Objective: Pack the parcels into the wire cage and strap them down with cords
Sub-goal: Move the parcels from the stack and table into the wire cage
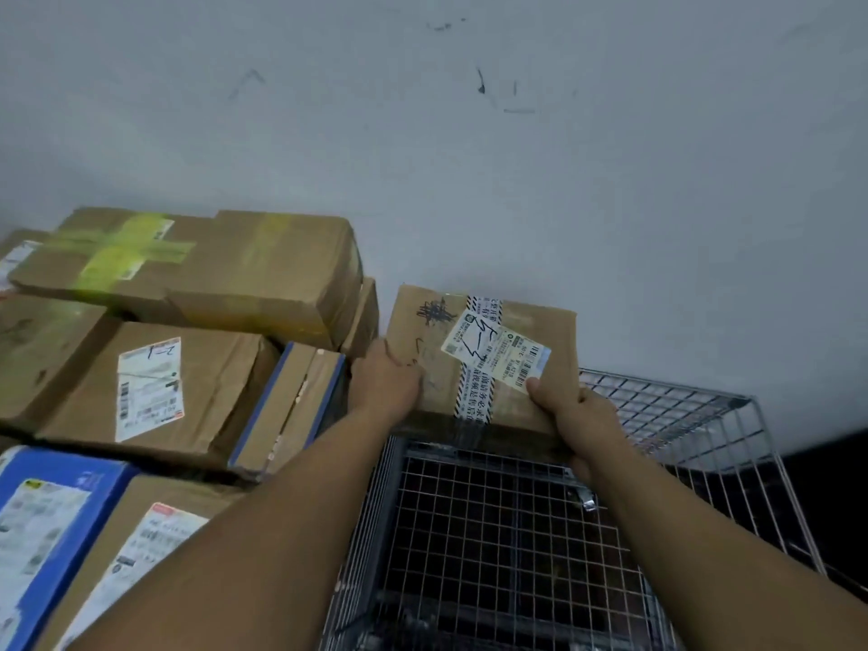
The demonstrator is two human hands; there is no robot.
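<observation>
Filling 12 o'clock, a scuffed grey wall [469, 133] backs the wire cage [681, 429] at 6. Left grip [387, 385] and right grip [582, 415] clasp a taped parcel [530, 326] over its far end; stacked boxes [164, 345] at 9 run off-frame.

**One head camera, tilted down**

You have a single wide-angle view from your head. It faces the grey wall [516, 133] and tilts down into the wire cage [681, 415]. It is near enough that your arms [282, 533] fill the lower frame, up to your left hand [387, 382] and right hand [577, 415] on the parcel [540, 331].
</observation>
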